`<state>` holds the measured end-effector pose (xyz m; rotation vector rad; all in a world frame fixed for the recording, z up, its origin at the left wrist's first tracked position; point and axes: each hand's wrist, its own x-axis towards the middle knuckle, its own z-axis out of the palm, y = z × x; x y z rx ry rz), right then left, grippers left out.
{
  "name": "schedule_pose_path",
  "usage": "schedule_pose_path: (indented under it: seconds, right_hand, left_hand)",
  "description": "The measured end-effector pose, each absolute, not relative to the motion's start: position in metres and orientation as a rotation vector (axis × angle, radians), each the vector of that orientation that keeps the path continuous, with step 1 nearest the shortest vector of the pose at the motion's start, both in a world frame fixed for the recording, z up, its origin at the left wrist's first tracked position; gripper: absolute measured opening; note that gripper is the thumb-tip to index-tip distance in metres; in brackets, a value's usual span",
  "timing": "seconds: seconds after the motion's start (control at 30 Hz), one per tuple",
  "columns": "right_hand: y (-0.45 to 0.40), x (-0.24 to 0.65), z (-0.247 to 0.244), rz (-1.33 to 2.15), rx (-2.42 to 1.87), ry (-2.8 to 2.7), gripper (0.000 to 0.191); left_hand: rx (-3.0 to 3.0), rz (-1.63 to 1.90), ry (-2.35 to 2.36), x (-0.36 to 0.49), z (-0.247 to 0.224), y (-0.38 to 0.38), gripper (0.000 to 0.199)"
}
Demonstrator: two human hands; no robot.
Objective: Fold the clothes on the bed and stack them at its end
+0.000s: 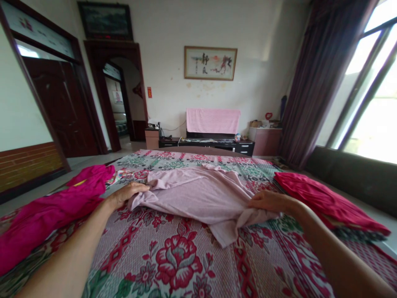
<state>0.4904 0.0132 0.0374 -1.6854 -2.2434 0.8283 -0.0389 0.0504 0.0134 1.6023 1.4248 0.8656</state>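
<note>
A pale pink shirt (192, 192) lies spread and somewhat rumpled on the flowered bed cover (180, 265). My left hand (132, 193) pinches its left edge, where the cloth bunches under the fingers. At the right side, my right hand (269, 201) grips another part of the shirt, and a fold of fabric hangs out below that hand. One flap of the shirt points toward me between the hands. The fingertips of both hands are partly hidden by the cloth.
Bright magenta clothing (56, 211) lies heaped at the left. A stack with a red garment on top (328, 203) rests at the right, near a dark sofa back (356, 178). Beyond the bed stands a low black cabinet (246, 148), with a pink cloth (213, 120) draped above it.
</note>
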Motion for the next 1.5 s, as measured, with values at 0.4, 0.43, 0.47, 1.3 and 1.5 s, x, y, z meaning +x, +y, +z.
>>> schedule_pose_path:
  seconds: [0.4, 0.43, 0.47, 1.3, 1.5]
  right_hand:
    - [0.037, 0.494, 0.003, 0.206, -1.825, -1.788, 0.031]
    - [0.037, 0.492, 0.002, 0.208, -1.834, -1.815, 0.032]
    - [0.037, 0.49, 0.002, 0.217, -1.836, -1.836, 0.032]
    - [0.039, 0.448, -0.031, -0.045, -1.915, -1.98, 0.047]
    - [0.033, 0.441, -0.024, -0.019, -2.008, -2.013, 0.054]
  left_hand:
    - [1.692, 1.19, 1.996, -0.044, 0.0, 0.069, 0.042]
    - [1.728, 1.158, 2.009, -0.042, 0.001, 0.069, 0.042]
    - [1.756, 1.132, 2.022, -0.038, 0.002, 0.069, 0.041]
    - [2.555, 0.523, 1.801, -0.012, -0.004, 0.065, 0.063]
    - [2.584, 0.395, 1.837, -0.004, -0.007, 0.066, 0.053]
